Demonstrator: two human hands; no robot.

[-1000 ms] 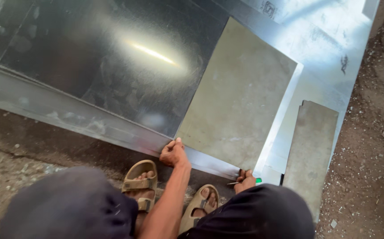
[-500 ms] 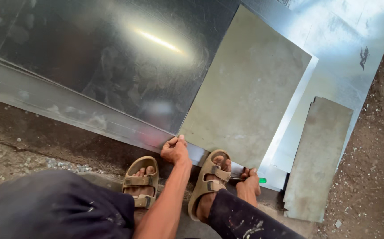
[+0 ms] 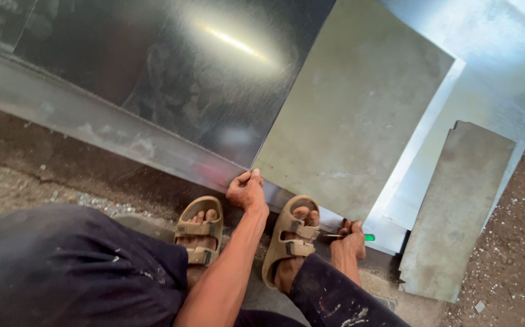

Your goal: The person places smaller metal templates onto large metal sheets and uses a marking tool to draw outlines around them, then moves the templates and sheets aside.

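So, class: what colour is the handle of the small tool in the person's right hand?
Green: the tool handle pokes out of the right hand, seen in the head view.

Dark navy trousers (image 3: 75, 266), dusty, pale paint flecks near right knee. Tan two-strap buckled sandals (image 3: 291, 239) on both feet. Forearms bare, no sleeves visible.

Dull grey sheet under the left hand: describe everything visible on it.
The dull grey sheet is a flat, matte, roughly rectangular metal panel with faint smudges. It lies angled on top of a larger shiny sheet. The left hand touches its near-left corner; the right hand, holding a green-handled tool, sits by its near-right corner. A sandalled foot rests at its near edge.
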